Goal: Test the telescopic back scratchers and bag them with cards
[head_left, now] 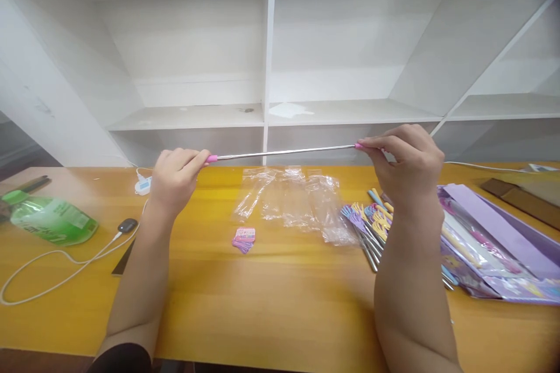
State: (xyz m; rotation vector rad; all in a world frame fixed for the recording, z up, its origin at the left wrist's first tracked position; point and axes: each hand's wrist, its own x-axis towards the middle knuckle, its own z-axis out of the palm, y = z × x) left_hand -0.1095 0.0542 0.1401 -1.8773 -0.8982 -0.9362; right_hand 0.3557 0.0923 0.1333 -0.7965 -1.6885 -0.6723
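My left hand (175, 178) is closed around the pink grip at one end of a telescopic back scratcher (284, 152). Its thin metal rod stretches nearly level above the table, drawn out long. At the other end, my right hand (405, 157) pinches a pink piece, and its fingers hide whatever lies beyond. Below the rod, clear plastic bags (293, 201) lie crumpled on the table. A small fanned stack of pink and purple cards (244, 239) rests in front of them. Beside my right forearm is a pile of back scratchers (365, 224) with purple, yellow and blue hand-shaped heads.
On the right sits an open purple box (516, 239) containing wrapped items. A green bottle (52, 218) lies at the left, near a white cable (65, 253) and a small black device (128, 225). White shelving (266, 58) rises behind the wooden table (271, 315).
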